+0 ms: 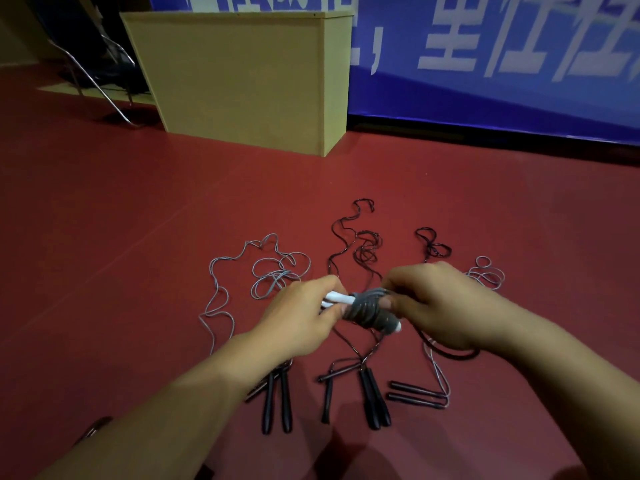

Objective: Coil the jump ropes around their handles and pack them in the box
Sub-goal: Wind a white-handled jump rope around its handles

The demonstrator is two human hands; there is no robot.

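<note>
Head view: both hands gripped 1 nearly coiled rope; below it, loose ropes lay unwound, none boxed.

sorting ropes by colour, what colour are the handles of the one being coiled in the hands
White handles, with grey cord wound round them; the head view, the only one, shows it.

A jump rope with white handles is held up above the red floor. Its grey cord is wound in tight rings around the handles. More jump ropes lie loose on the floor below: grey cords on the left, dark cords in the middle. Their black handles lie side by side near the person.
</note>
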